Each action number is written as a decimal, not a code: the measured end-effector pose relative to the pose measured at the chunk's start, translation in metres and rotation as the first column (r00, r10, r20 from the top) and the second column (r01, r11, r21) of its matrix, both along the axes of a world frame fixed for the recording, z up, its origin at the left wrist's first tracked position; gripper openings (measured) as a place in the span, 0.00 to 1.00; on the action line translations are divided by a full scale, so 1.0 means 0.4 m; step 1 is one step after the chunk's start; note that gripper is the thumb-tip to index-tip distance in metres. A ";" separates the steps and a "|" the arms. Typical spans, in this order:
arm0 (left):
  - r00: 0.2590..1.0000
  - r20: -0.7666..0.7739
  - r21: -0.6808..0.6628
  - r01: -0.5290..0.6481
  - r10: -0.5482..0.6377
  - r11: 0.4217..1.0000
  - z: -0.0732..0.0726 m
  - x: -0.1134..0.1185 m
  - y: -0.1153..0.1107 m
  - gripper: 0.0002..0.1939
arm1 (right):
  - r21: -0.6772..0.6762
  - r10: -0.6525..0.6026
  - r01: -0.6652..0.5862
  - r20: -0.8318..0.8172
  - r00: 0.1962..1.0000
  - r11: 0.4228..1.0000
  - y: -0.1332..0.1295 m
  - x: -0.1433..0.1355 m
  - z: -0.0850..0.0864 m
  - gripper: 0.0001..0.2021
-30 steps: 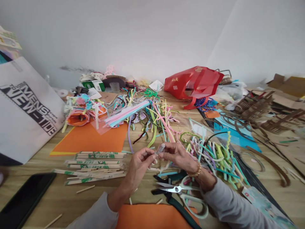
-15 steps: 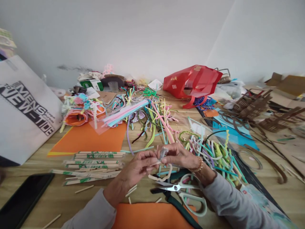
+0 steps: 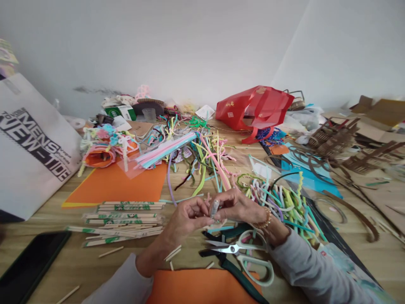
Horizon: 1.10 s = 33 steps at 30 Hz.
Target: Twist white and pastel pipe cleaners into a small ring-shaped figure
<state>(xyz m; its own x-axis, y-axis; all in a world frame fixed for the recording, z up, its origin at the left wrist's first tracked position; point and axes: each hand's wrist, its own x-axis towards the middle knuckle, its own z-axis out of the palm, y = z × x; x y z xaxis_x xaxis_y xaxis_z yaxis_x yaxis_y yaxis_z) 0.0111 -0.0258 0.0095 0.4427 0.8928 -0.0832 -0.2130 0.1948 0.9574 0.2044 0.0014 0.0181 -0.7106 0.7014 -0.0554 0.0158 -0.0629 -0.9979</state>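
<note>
Above the table's middle, my left hand (image 3: 191, 215) and my right hand (image 3: 234, 207) meet with fingertips pinched together. A small greyish piece (image 3: 214, 207) shows at my right fingers; whether it is held or wrapped round a finger I cannot make out. What lies between the fingertips is mostly hidden. Just below the hands rest white-handled scissors (image 3: 234, 249), blades partly open and pointing left. They lie across dark-green-handled pliers (image 3: 238, 280). An orange sheet (image 3: 190, 287) is at the near edge, with short cut stick pieces (image 3: 173, 252) beside it.
Wrapped chopsticks (image 3: 123, 219) and a black phone (image 3: 34, 261) lie at left. Pipe cleaners (image 3: 287, 202) are heaped at right, with more (image 3: 167, 150) further back. A red bag (image 3: 253, 107) stands at the back, a white bag (image 3: 34, 147) at far left.
The curled cream pipe cleaner that hung below my fingers is no longer visible. My fingertips have drawn closer together around the small piece. The scissors and pliers stay in place.
</note>
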 end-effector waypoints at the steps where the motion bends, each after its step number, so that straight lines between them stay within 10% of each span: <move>1: 0.999 -0.029 0.031 -0.021 0.022 0.999 0.001 0.002 -0.002 0.13 | -0.019 -0.018 0.018 -0.003 1.000 1.000 0.001 0.000 -0.001 0.14; 10: 0.967 -0.168 0.112 -0.172 0.189 0.979 -0.001 0.017 -0.012 0.09 | 0.024 -0.132 0.131 0.023 0.991 0.991 -0.005 -0.009 -0.007 0.13; 22: 0.998 -0.046 -0.058 -0.033 0.030 0.998 -0.035 -0.010 0.024 0.11 | 0.285 -0.225 0.172 0.167 0.960 0.943 -0.010 -0.016 0.006 0.10; 33: 0.983 -0.054 -0.030 -0.179 0.178 0.983 -0.043 -0.010 0.025 0.11 | 0.749 -0.364 0.125 0.163 0.917 0.650 -0.036 -0.038 0.004 0.04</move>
